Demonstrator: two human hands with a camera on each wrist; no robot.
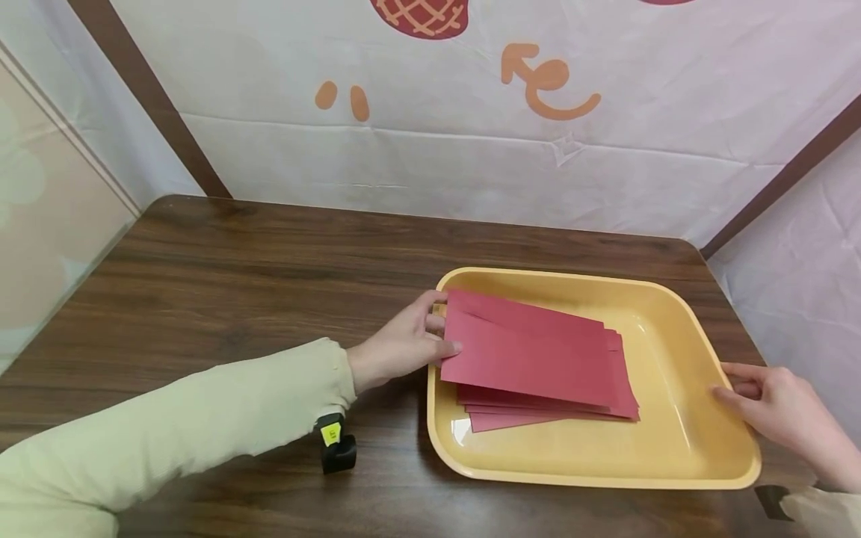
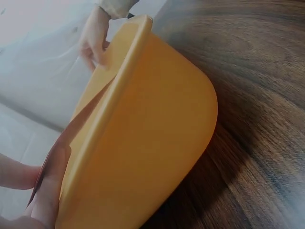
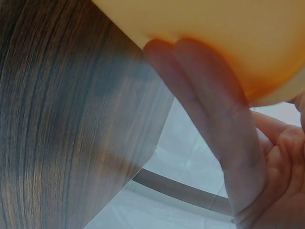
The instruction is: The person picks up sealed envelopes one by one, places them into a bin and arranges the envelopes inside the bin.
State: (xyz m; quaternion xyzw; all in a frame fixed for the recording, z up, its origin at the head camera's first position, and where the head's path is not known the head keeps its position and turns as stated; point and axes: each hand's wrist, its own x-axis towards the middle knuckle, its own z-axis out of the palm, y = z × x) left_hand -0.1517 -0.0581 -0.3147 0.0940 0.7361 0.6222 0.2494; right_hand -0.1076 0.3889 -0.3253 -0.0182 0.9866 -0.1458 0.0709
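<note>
A yellow plastic basin (image 1: 673, 448) stands on the table with a loose pile of flat red paper envelopes (image 1: 625, 381) in its left part. My left hand (image 1: 403, 344) is at the basin's left rim and pinches the end of the top red envelope (image 1: 531, 347), thumb above and fingers below. In the left wrist view that envelope (image 2: 78, 124) is seen edge-on, slanting over the rim. My right hand (image 1: 787, 411) grips the basin's right rim, thumb over the top. Its fingers (image 3: 200, 81) press the outer wall in the right wrist view.
The dark wood-grain table (image 1: 269, 276) extends left of the basin. A white printed cloth (image 1: 437, 164) hangs behind the table, with more cloth at both sides. A black strap with a yellow label (image 1: 331, 433) is at my left wrist.
</note>
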